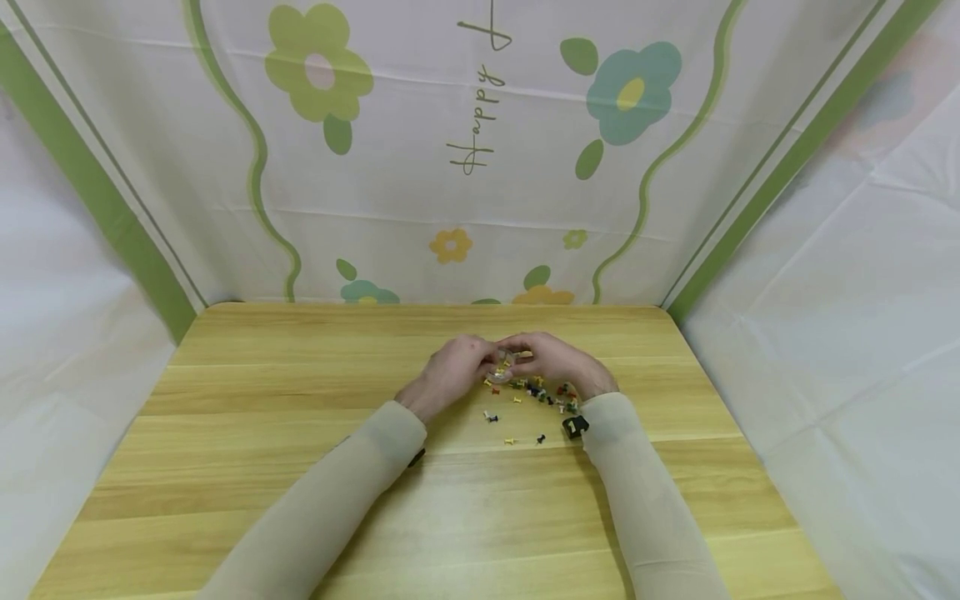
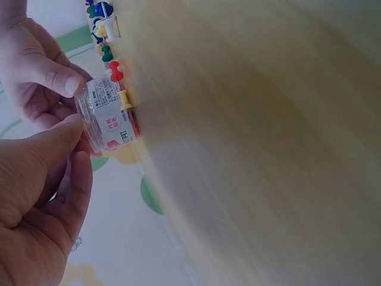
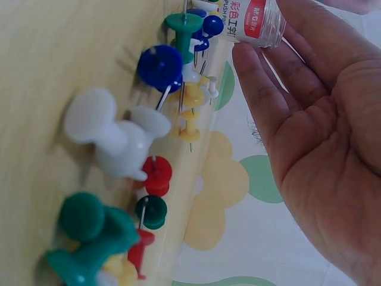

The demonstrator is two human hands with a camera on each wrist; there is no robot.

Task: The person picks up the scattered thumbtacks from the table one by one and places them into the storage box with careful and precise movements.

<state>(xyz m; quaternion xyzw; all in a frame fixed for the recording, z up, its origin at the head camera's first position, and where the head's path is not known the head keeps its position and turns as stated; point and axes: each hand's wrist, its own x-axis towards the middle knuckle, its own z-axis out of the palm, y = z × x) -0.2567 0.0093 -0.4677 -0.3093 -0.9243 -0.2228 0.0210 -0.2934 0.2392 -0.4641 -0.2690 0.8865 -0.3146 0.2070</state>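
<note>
Head view: the hands close in on a clear, labelled jar (image 2: 108, 116), left hand (image 1: 450, 368) at its nine o'clock, right hand (image 1: 557, 358) at three, thumbs and fingers gripping it. Loose push pins (image 3: 159, 64) litter the worktop (image 1: 225, 458) around four o'clock; one yellow pin (image 1: 510, 442) lies at six.

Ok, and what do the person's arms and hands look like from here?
The sleeves are long, plain and cream. The left hand and right hand wear no gloves. A small black block sits by the right cuff; only a black sliver shows by the left cuff.
</note>
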